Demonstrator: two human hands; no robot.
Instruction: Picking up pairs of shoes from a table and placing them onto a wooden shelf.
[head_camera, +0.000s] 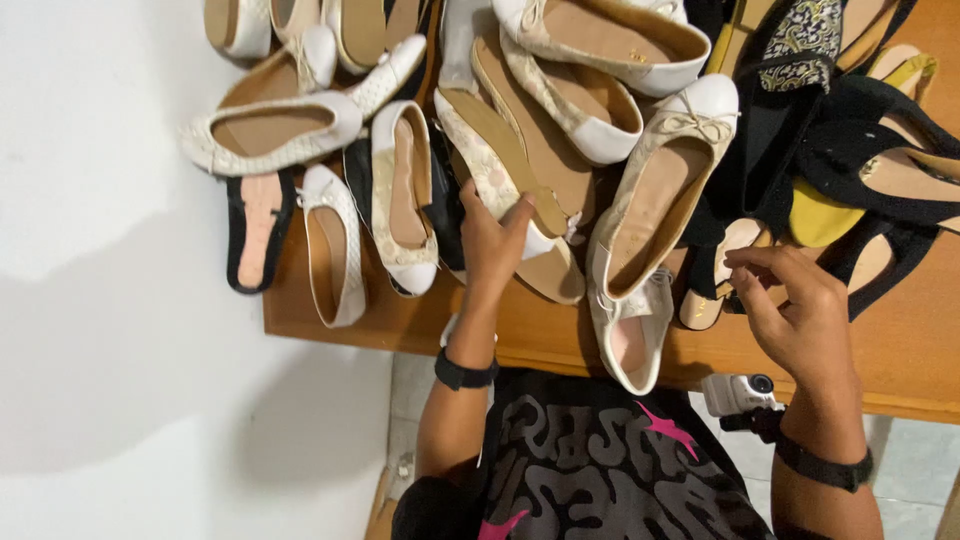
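A pile of flat shoes covers a wooden table (900, 340). My left hand (492, 238) reaches into the pile and grips the edge of a cream lace flat (490, 165) with a tan sole turned up. My right hand (795, 305) hovers at the table's right side, fingers curled and touching a small beige shoe (722, 262) beside black and yellow flats (850, 190). A cream ballet flat with a bow (660, 195) lies between the two hands. Both wrists wear black bands.
White and cream flats (270, 135) lie at the left of the pile beside a white wall (110, 300). A black shoe with pink lining (255, 235) hangs over the table's left edge. A small white camera (738, 393) sits at my chest. Tiled floor shows below.
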